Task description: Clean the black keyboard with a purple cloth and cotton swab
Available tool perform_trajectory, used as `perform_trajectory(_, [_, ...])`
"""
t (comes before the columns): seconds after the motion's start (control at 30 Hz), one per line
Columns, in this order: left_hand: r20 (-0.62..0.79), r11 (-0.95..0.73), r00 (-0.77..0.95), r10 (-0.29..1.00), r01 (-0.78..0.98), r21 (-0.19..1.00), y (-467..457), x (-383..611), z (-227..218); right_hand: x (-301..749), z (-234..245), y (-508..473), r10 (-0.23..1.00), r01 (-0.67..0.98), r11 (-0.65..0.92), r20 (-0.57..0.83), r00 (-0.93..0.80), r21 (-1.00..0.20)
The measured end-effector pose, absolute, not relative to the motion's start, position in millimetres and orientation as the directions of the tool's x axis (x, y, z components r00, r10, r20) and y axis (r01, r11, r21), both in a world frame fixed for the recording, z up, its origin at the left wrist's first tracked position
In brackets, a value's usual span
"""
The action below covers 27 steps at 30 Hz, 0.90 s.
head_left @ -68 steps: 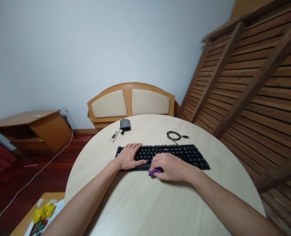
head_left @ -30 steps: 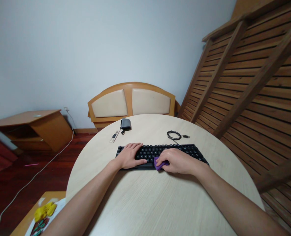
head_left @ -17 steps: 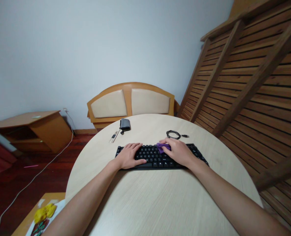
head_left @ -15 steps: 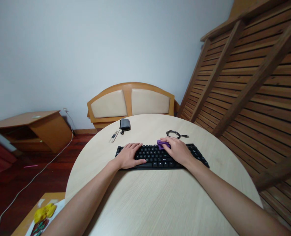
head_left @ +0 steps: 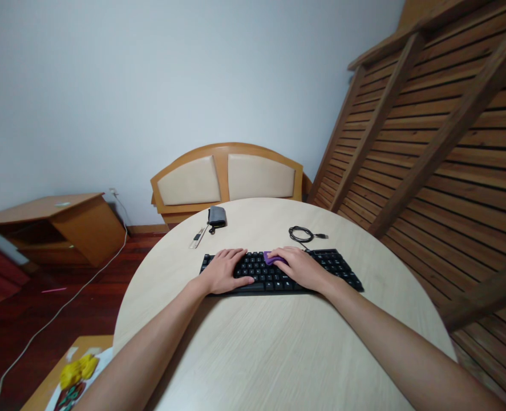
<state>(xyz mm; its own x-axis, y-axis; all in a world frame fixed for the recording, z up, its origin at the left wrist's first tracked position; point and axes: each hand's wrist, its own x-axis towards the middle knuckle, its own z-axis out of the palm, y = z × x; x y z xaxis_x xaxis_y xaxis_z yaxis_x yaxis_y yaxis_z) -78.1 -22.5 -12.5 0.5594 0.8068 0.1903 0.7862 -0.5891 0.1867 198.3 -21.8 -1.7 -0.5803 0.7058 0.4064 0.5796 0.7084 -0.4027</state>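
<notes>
A black keyboard (head_left: 259,273) lies crosswise on the round pale table (head_left: 304,348). My left hand (head_left: 226,272) rests on the keyboard's left part, fingers stretched out and thumb apart along its near edge. In my right hand (head_left: 299,267) is a small purple cloth (head_left: 270,258), pressed onto the keys right of the middle. The fingers cover part of the cloth. Behind the keyboard, its black cable (head_left: 300,233) lies coiled, with the plug (head_left: 321,236) pointing right.
At the table's back left are a grey pouch (head_left: 217,216) and a flat, ruler-like strip (head_left: 198,237). A headboard (head_left: 222,149) stands behind the table, and slatted wood panels (head_left: 441,160) lean on the right. Yellow cloth (head_left: 79,370) lies low on the left.
My right hand has slid left along the keys with the purple cloth and now sits flatter and lower. My left hand has stayed in place.
</notes>
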Motion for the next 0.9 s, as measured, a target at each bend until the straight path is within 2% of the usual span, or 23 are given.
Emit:
perform_trajectory(0.1, [0.187,-0.587,0.559,0.808,0.789,0.181,-22.5,-78.1,-12.0,200.3,2.5,-22.0,0.758,0.599,0.652,0.411,-0.507,-0.465])
perform_trajectory(0.2, [0.177,-0.591,0.566,0.805,0.787,0.175,-22.1,-78.1,-12.0,206.8,5.4,-18.5,0.827,0.664,0.543,0.463,-0.318,-0.514])
perform_trajectory(0.3, [0.175,-0.595,0.569,0.803,0.785,0.175,-21.8,-78.0,-12.3,218.5,6.1,-12.9,0.842,0.744,0.436,0.521,-0.138,-0.507])
perform_trajectory(0.37, [0.180,-0.595,0.569,0.803,0.784,0.178,-21.6,-78.0,-12.6,225.4,5.1,-9.8,0.832,0.792,0.395,0.546,-0.093,-0.466])
perform_trajectory(0.47, [0.187,-0.592,0.563,0.805,0.785,0.184,-21.5,-78.2,-12.7,228.0,1.7,-7.9,0.830,0.824,0.408,0.536,-0.156,-0.392])
perform_trajectory(0.63, [0.180,-0.588,0.561,0.808,0.787,0.186,-21.5,-78.3,-12.7,213.1,-4.7,-12.8,0.843,0.801,0.502,0.390,-0.370,-0.325])
perform_trajectory(0.9, [0.196,-0.593,0.562,0.804,0.782,0.191,-20.3,-78.8,-15.4,197.7,-5.6,-25.2,0.787,0.745,0.602,0.372,-0.493,-0.286])
